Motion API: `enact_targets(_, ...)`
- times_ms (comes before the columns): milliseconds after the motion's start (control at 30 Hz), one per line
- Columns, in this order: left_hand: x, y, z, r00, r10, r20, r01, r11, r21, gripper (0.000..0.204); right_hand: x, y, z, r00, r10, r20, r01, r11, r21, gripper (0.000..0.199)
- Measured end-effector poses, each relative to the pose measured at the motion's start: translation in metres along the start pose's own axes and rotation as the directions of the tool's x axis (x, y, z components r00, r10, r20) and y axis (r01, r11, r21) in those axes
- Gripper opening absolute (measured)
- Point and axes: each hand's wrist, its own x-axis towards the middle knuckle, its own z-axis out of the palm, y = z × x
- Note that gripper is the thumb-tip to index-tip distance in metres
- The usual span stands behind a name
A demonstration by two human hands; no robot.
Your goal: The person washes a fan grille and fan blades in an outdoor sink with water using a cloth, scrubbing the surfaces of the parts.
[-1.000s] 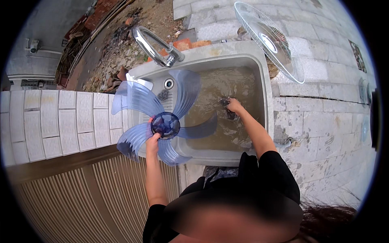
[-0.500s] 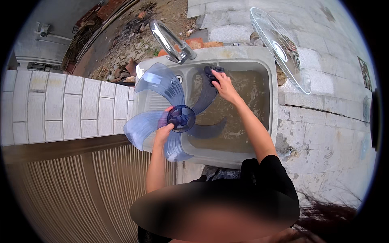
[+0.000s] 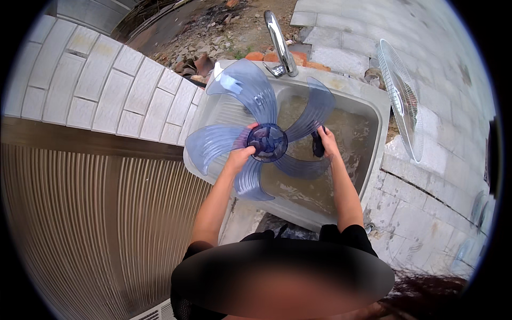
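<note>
A translucent blue fan blade (image 3: 306, 114) with several curved vanes is held above the sink (image 3: 381, 122). My left hand (image 3: 241, 156) grips it at the round hub, thumb on the hub's edge and fingers seen behind it. In my right hand (image 3: 329, 143) is a dark, wet-looking cloth (image 3: 318, 144), closed in the fingers. That hand is beside the fan's right side, between the upper right and lower right vanes, above the murky brown water (image 3: 352, 144) in the basin. Whether the cloth touches a vane I cannot tell.
A chrome faucet (image 3: 281, 45) rises from the sink's far edge. Right of the sink, a white wire fan grille (image 3: 400, 98) leans on the paving. A white brick wall (image 3: 112, 80) and a brown ribbed panel (image 3: 64, 208) lie to the left. Rubble and red bricks (image 3: 319, 66) are beyond.
My right hand has come down and nearer with the cloth, away from the upper right vane's tip. The view has turned, so the sink and fan blade appear shifted right.
</note>
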Motion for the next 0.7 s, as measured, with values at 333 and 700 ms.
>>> enact_targets(333, 0.009, -0.005, -0.006, 0.992, 0.105, -0.068, -0.074, 0.931, 0.357, 0.056, -0.032, 0.009, -0.048, 0.96, -0.219, -0.174, -0.142, 0.156, -0.978, 0.063)
enact_targets(700, 0.035, -0.093, 0.016, 0.974, 0.197, -0.108, -0.141, 0.911, 0.388, 0.055, -0.094, -0.006, 0.024, 0.957, 0.124, 0.262, -0.096, 0.989, -0.117, 0.024)
